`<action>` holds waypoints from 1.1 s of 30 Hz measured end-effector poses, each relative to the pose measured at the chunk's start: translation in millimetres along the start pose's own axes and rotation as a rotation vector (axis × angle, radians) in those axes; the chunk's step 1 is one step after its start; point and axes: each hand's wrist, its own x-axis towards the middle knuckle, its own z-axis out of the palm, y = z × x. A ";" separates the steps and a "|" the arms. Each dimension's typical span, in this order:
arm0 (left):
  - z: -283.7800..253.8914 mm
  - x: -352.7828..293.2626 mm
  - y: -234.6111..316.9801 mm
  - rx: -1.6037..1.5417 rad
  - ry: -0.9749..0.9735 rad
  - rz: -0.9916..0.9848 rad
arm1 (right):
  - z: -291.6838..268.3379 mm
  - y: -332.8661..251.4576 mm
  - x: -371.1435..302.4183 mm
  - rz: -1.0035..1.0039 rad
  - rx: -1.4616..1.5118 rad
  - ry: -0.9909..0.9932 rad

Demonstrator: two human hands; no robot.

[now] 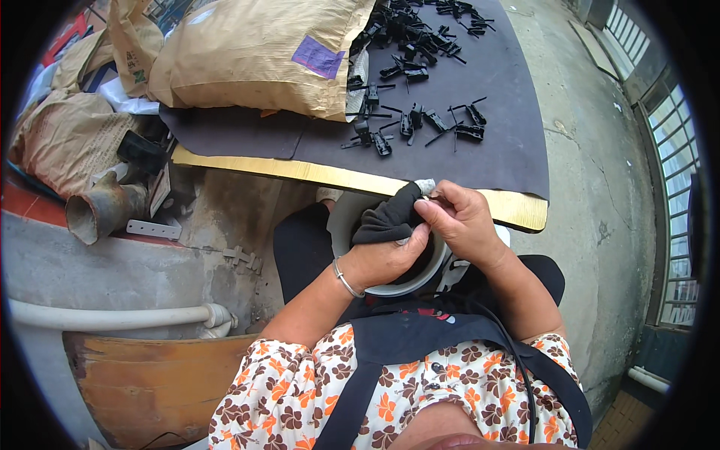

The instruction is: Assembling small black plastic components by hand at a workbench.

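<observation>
A bunched piece of black cloth (386, 217) with a pale grey tip is in my left hand (382, 262), whose fingers are mostly hidden behind it. At the cloth's right edge, my right hand (466, 225) has its thumb and fingers pinched together near the grey tip. Whatever lies in that pinch is too small to tell. Both hands are over a white bucket (341, 225) between my knees, just in front of the table edge. The bucket's inside is mostly covered by the cloth and hands.
Several black plastic clip-like parts (411, 120) lie scattered on the dark-topped table (495, 161). A large brown paper sack (247, 64) rests on its left side. Farther left are another sack (71, 139) and a rusty pipe piece (105, 206). Barred windows (675, 180) line the right.
</observation>
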 end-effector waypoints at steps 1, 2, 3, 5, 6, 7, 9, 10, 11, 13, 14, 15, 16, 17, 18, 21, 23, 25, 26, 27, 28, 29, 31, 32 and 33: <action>1.6 -1.0 2.0 0.014 0.071 -0.009 | -1.5 -0.2 -0.1 0.057 0.075 -0.025; 2.3 -1.0 4.2 0.028 0.141 -0.018 | -4.1 0.4 -0.4 0.058 0.073 -0.024; 0.2 -0.4 8.4 0.029 0.142 -0.019 | -7.1 2.2 -1.3 -0.004 0.015 -0.046; -5.5 0.8 16.9 -0.160 0.055 -0.361 | -9.7 1.3 -1.9 -0.065 -0.043 -0.068; -4.7 -0.3 14.4 -0.159 0.057 -0.362 | -10.3 -3.5 -1.3 -0.062 -0.099 -0.116; -2.6 -1.8 9.0 -0.211 0.095 -0.276 | -10.2 -6.3 -0.8 -0.059 -0.155 -0.164; -0.3 -2.8 3.1 -0.264 0.130 -0.190 | -9.1 -7.0 0.8 -0.063 -0.173 -0.171; 0.4 -2.6 1.8 -0.212 0.136 -0.155 | -9.2 -7.2 1.1 -0.067 -0.191 -0.177; 1.1 -2.5 0.6 -0.159 0.141 -0.121 | -9.3 -7.2 0.9 -0.065 -0.192 -0.176; 4.0 -3.6 -4.2 -0.034 0.144 -0.079 | -8.3 -5.1 0.6 -0.004 -0.209 -0.182; 4.9 -3.9 -5.3 0.092 0.146 -0.037 | -6.4 -3.1 0.3 -0.004 -0.209 -0.182; 4.6 -2.8 -4.7 0.093 0.146 -0.036 | -2.9 -0.2 0.0 0.023 -0.157 -0.148; 4.0 -1.2 -3.2 0.164 0.155 -0.004 | 0.9 2.6 -0.5 0.050 -0.104 -0.114; 3.5 -0.1 -2.2 0.234 0.164 0.028 | 5.7 5.4 -1.7 0.049 -0.103 -0.113; 3.5 -0.9 -1.4 0.235 0.166 0.027 | 10.9 7.6 -3.7 0.041 -0.084 -0.074; 4.0 -2.7 0.7 0.404 0.161 0.009 | 12.3 7.6 -3.2 0.032 -0.041 -0.064; 4.7 -1.6 2.2 0.332 0.211 0.049 | 7.9 7.1 -2.1 0.034 -0.019 -0.089; 1.0 -1.5 3.5 0.142 0.209 -0.062 | -3.5 8.5 -0.2 0.045 0.068 -0.127; -1.9 -1.6 4.3 -0.050 0.205 -0.174 | -8.7 11.5 0.7 0.048 0.019 -0.117; -7.2 -1.2 6.8 -0.181 0.171 -0.193 | -10.1 10.9 0.4 0.045 0.022 -0.121; -11.0 -2.2 11.2 -0.179 0.175 -0.194 | -12.0 8.1 -0.2 0.087 -0.077 -0.212; -14.1 -2.9 16.1 -0.325 0.155 -0.249 | -13.8 4.4 -0.2 0.129 -0.177 -0.302; -15.2 -3.0 18.4 -0.478 0.128 -0.303 | -18.3 0.4 0.7 0.143 -0.255 -0.377; -14.9 -2.6 18.2 -0.528 0.171 -0.320 | -20.0 4.1 -0.6 0.044 -0.225 -0.298; -14.9 -2.3 18.0 -0.577 0.218 -0.338 | -20.5 4.7 -0.5 -0.057 -0.194 -0.222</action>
